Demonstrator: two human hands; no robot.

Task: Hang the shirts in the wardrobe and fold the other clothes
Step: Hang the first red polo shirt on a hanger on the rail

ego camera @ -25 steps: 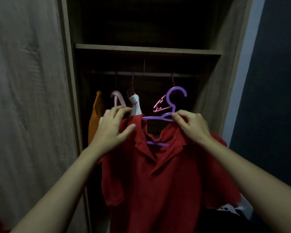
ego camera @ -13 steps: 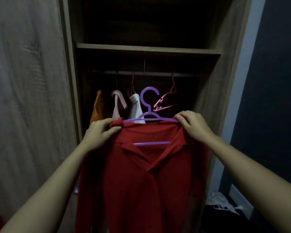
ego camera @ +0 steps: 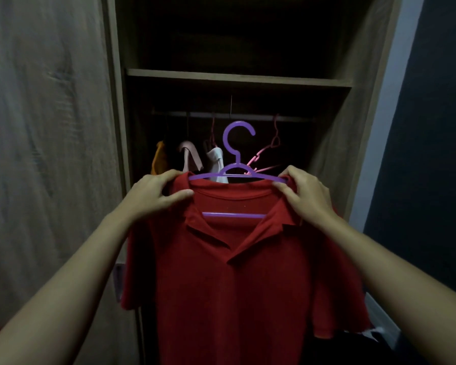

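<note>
A red collared shirt (ego camera: 237,280) hangs on a purple hanger (ego camera: 237,151), held up in front of the open wardrobe (ego camera: 237,77). My left hand (ego camera: 156,196) grips the shirt's left shoulder over the hanger end. My right hand (ego camera: 303,196) grips the right shoulder and hanger end. The hanger's hook points up, just below the wardrobe rail (ego camera: 295,119) and apart from it. The shirt faces me with its collar spread.
On the rail hang an orange garment (ego camera: 159,160), a pink one (ego camera: 191,156), a white one (ego camera: 216,164) and an empty pink hanger (ego camera: 267,154). A wooden door panel (ego camera: 45,154) stands at left. Dark wall at right. White and dark cloth (ego camera: 377,335) lies low right.
The shirt has been spread square on the hanger and lifted, with the hook now upright and centred. My hands moved outward to the shoulders.
</note>
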